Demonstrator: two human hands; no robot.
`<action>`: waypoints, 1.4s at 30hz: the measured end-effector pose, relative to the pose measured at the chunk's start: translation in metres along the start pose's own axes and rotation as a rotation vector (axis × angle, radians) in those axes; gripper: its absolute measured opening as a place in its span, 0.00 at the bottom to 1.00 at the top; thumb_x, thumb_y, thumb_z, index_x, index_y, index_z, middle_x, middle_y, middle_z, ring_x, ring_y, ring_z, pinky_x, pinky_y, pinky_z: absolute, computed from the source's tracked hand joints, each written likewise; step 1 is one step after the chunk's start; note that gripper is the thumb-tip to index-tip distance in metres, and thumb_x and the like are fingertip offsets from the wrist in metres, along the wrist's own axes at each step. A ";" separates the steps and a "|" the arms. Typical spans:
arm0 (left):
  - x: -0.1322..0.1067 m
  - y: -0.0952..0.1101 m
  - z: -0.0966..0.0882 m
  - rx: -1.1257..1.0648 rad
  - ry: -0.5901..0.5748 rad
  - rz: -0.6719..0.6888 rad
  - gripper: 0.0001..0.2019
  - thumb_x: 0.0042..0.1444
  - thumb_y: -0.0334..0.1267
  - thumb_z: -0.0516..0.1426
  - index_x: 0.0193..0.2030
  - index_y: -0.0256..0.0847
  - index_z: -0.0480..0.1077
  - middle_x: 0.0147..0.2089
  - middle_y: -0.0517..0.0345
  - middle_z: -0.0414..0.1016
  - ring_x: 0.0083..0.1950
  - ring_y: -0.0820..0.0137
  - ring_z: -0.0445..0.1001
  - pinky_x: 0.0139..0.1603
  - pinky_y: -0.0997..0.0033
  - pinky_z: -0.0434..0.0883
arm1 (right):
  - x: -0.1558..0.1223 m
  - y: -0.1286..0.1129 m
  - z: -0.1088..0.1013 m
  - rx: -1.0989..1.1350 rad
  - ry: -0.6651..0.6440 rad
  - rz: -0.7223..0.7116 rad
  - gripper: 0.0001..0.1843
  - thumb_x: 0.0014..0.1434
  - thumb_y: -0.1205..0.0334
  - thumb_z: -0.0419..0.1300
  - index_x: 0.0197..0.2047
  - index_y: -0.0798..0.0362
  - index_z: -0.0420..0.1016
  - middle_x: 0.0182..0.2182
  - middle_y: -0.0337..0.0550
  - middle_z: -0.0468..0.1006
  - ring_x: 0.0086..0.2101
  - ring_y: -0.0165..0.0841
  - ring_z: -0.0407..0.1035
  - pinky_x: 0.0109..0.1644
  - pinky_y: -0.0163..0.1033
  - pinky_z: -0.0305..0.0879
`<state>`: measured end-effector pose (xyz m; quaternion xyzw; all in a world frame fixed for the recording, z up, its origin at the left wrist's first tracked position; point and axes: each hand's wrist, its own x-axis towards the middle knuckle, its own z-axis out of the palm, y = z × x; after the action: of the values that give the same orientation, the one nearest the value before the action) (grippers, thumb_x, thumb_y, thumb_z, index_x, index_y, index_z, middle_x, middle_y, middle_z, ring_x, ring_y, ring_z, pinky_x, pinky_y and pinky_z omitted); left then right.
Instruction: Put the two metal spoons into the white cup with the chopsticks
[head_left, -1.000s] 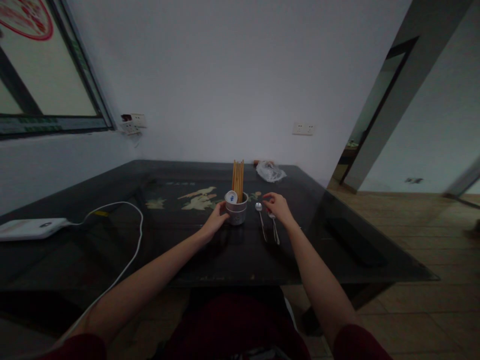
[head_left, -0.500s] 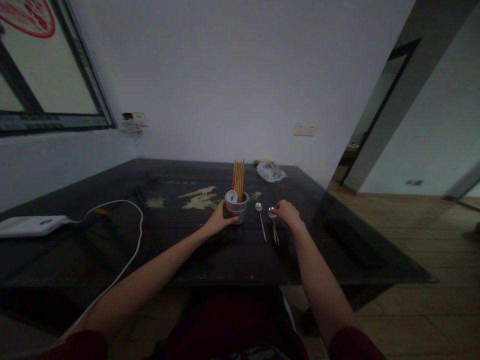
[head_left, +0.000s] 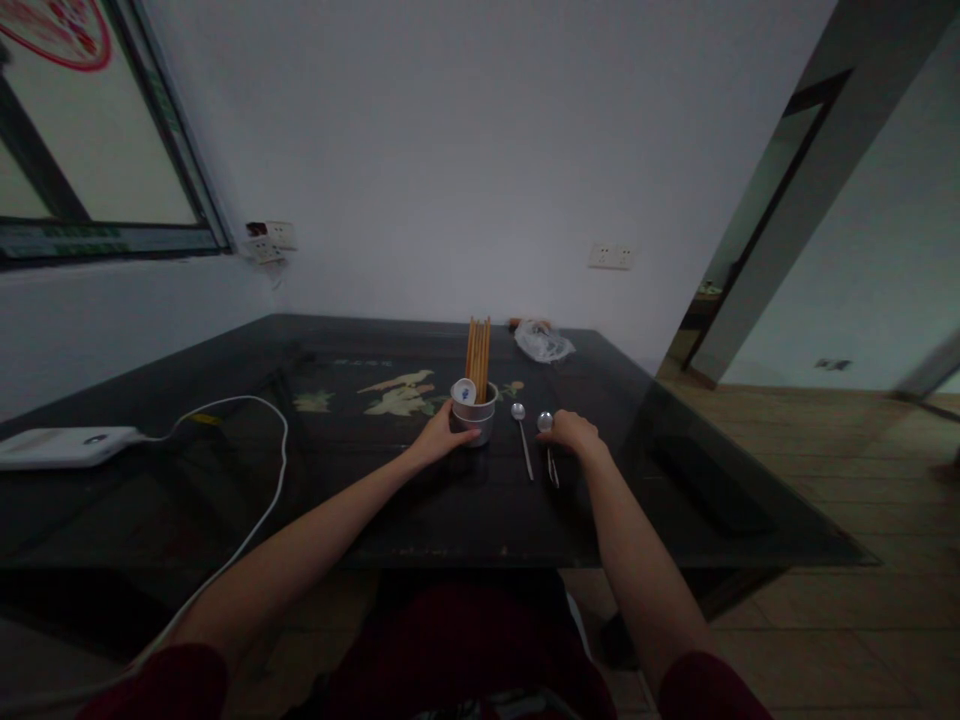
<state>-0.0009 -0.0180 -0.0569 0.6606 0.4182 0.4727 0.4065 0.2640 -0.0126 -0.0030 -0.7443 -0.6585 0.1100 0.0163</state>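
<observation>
My left hand (head_left: 444,436) is wrapped round the near left side of a grey metal utensil holder (head_left: 484,424), thumb across its front. Several wooden chopsticks (head_left: 478,362) stand upright in the holder, beside a white ceramic spoon (head_left: 464,391) with a blue mark. Farther right, my right hand (head_left: 570,432) has its fingertips closed on a metal spoon (head_left: 545,420) just below the bowl. Two thin lines show at that spoon's handle end; I cannot tell if a second spoon lies there. Between the hands, another metal spoon (head_left: 523,440) lies on the table.
The dark glass-topped table (head_left: 420,510) meets the wall at the back. A crumpled clear plastic bag (head_left: 543,342) lies behind the holder. To the left is a white power bank (head_left: 71,448) with a white cable (head_left: 282,450). A dark flat object (head_left: 709,485) lies at right.
My right hand has shifted slightly nearer and lower along the spoon, its fingers now below the bowl. My left hand stays on the holder.
</observation>
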 end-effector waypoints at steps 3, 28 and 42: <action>0.000 0.002 0.001 0.024 0.006 -0.005 0.36 0.41 0.41 0.67 0.57 0.36 0.61 0.55 0.40 0.69 0.54 0.55 0.70 0.57 0.50 0.64 | 0.001 -0.001 0.001 -0.009 -0.014 -0.011 0.24 0.48 0.50 0.64 0.46 0.54 0.75 0.43 0.56 0.78 0.46 0.46 0.73 0.44 0.43 0.67; -0.007 0.014 0.004 0.122 -0.012 0.013 0.36 0.42 0.42 0.66 0.57 0.34 0.59 0.57 0.40 0.68 0.57 0.56 0.68 0.59 0.54 0.64 | 0.003 -0.007 -0.006 0.412 0.309 -0.150 0.08 0.53 0.61 0.57 0.28 0.54 0.74 0.27 0.47 0.79 0.31 0.36 0.75 0.32 0.34 0.63; -0.007 0.012 0.004 0.014 -0.019 0.027 0.35 0.42 0.40 0.67 0.57 0.35 0.59 0.57 0.39 0.68 0.58 0.56 0.68 0.60 0.50 0.63 | -0.017 -0.025 -0.026 1.602 0.322 -0.532 0.17 0.43 0.54 0.68 0.32 0.55 0.70 0.26 0.43 0.79 0.19 0.25 0.68 0.20 0.29 0.61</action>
<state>0.0033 -0.0284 -0.0486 0.6735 0.4087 0.4691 0.3992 0.2427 -0.0235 0.0287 -0.3359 -0.5244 0.4275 0.6553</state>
